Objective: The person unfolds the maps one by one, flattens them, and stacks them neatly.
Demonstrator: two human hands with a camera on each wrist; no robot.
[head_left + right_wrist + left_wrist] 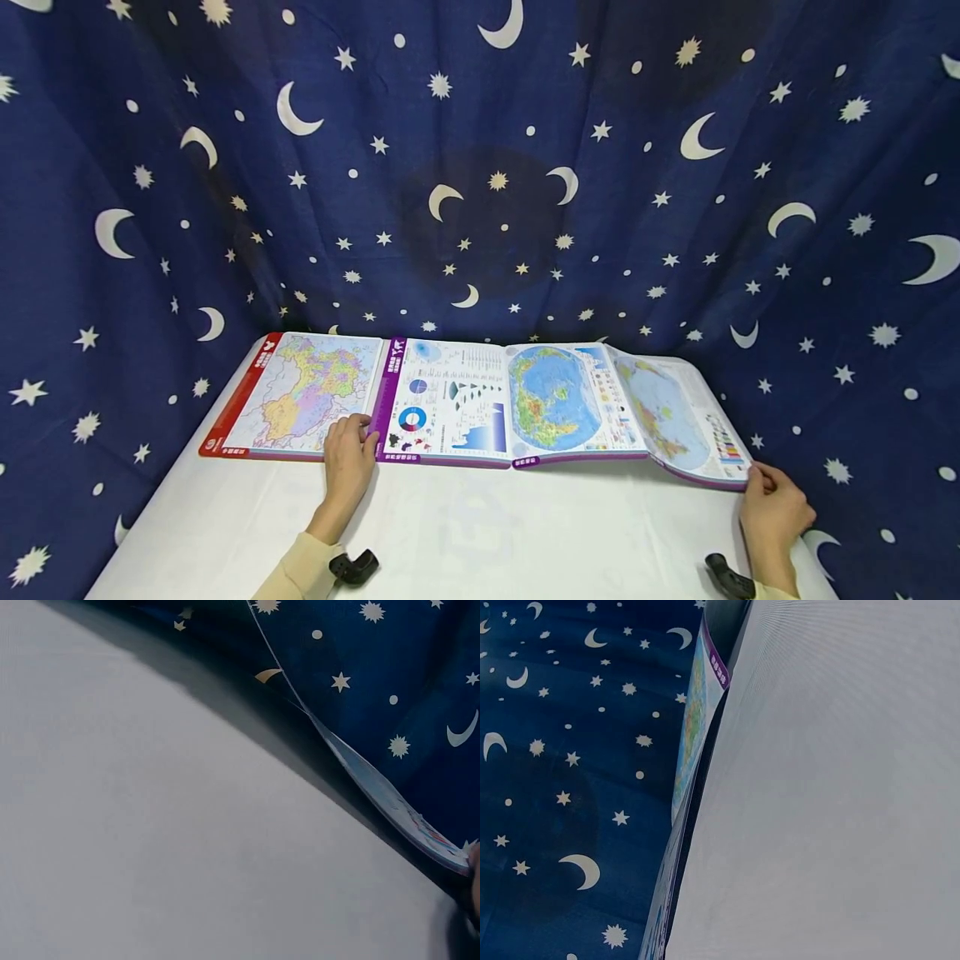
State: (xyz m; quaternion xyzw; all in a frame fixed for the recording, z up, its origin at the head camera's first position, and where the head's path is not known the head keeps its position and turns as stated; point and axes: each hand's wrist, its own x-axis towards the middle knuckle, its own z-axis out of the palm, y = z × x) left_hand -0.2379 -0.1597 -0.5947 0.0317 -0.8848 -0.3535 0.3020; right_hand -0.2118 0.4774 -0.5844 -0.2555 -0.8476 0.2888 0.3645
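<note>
At the bottom of the frame, beige sleeves (296, 571) end at two wrists, each with a black device (354, 568) beside it. Beyond lies the white tabletop (600, 533). Left of lower centre, the left hand (348, 457) rests with relaxed fingers across the near edge of the maps. At lower right, the right hand (776, 506) pinches the near corner of the rightmost panel (671, 412), which bends and tilts off the tabletop. The maps stretch across the middle of the frame: a red-edged map (311, 392) at left, then a purple-edged fold-out (450, 408) with charts and oval world maps; whether the two are joined I cannot tell. Behind hangs a blue curtain (487, 108) printed with moons and stars.
</note>
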